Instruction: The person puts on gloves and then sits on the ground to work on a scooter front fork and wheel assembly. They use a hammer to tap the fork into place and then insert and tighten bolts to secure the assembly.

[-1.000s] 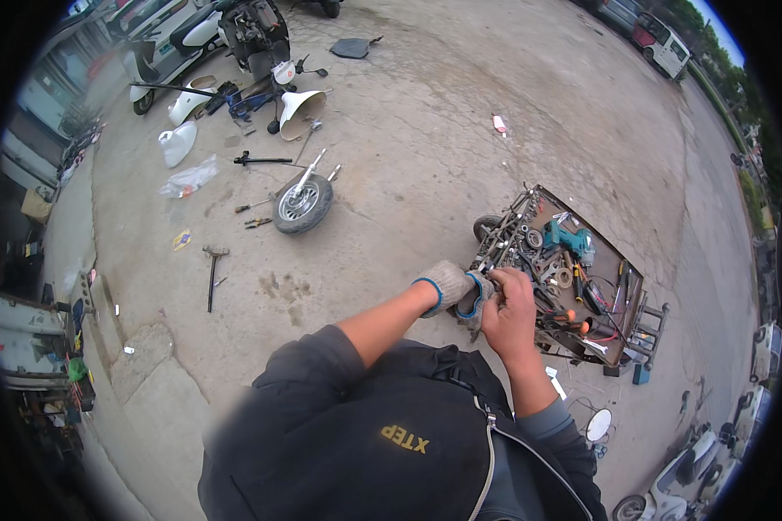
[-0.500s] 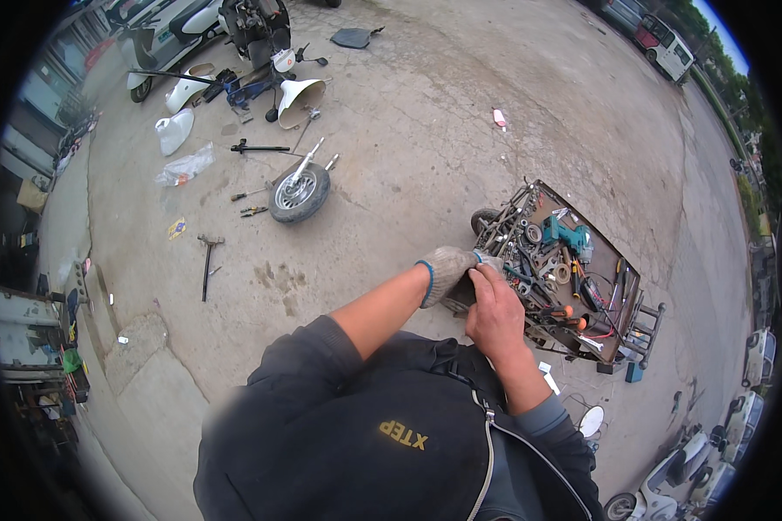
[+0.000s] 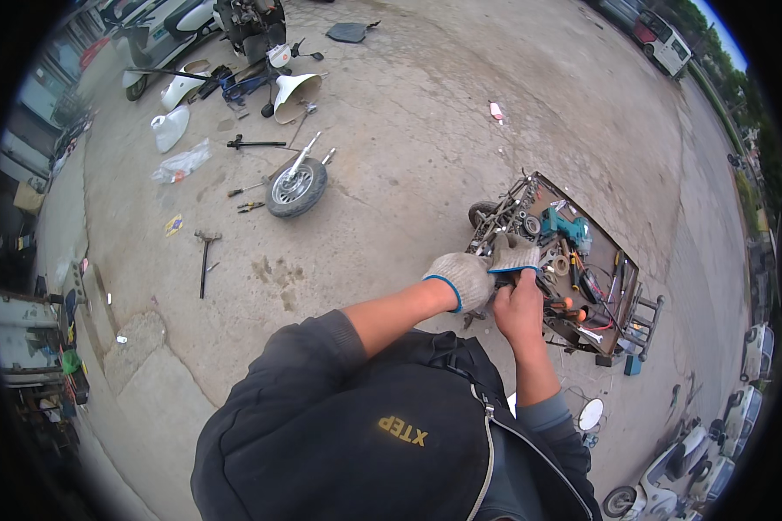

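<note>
Fingers of gloved left hand (image 3: pixel 462 278) and bare right hand (image 3: pixel 519 306) grip a second glove (image 3: pixel 513 253) together.

Open concrete floor (image 3: pixel 408 174) through the middle of the frame, free for passing. Blocked at right centre by a tool tray (image 3: pixel 627 280) crowded with tools. Obstructed at upper left by a loose wheel (image 3: pixel 296 188), white panels (image 3: pixel 170 128) and a hammer (image 3: pixel 205 252) further down.
</note>
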Demonstrator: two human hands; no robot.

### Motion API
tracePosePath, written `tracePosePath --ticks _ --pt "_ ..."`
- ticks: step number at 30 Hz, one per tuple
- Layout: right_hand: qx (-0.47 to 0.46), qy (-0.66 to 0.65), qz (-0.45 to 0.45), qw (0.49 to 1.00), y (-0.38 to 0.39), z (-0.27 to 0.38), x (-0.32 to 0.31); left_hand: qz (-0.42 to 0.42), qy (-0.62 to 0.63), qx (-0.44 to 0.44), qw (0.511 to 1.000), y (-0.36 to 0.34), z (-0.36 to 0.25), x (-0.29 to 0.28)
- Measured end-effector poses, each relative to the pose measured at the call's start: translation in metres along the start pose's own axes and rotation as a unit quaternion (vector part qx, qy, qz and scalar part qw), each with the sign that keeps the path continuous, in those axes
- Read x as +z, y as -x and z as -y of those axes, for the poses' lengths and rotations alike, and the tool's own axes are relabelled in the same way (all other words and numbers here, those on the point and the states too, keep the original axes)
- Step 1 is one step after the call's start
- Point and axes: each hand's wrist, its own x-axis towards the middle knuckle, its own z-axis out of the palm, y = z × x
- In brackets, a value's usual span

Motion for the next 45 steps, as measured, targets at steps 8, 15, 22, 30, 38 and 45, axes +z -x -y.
tracePosePath --ticks 8,15,22,30,38,45 --pt "0.062 -0.44 -0.142 0.885 -0.02 -0.028 0.015 0.029 -0.055 0.099 0.993 0.009 -0.029 0.011" --pt "0.089 -0.549 0.059 0.829 -0.019 -0.017 0.018 -0.026 0.005 0.068 0.997 0.014 -0.034 0.006" --pt "0.03 -0.608 0.09 0.788 -0.016 0.017 0.003 0.072 -0.036 0.041 0.996 0.013 -0.023 0.002" --pt "0.117 -0.591 0.01 0.798 -0.018 -0.006 0.02 0.049 -0.065 0.12 0.989 0.013 -0.028 -0.002" --pt "0.179 -0.608 0.059 0.771 0.008 -0.006 0.013 0.047 -0.007 0.133 0.99 0.013 -0.028 0.011" --pt "0.171 -0.366 -0.274 0.873 0.054 -0.075 0.016 0.168 -0.111 0.259 0.945 -0.025 -0.044 0.063"
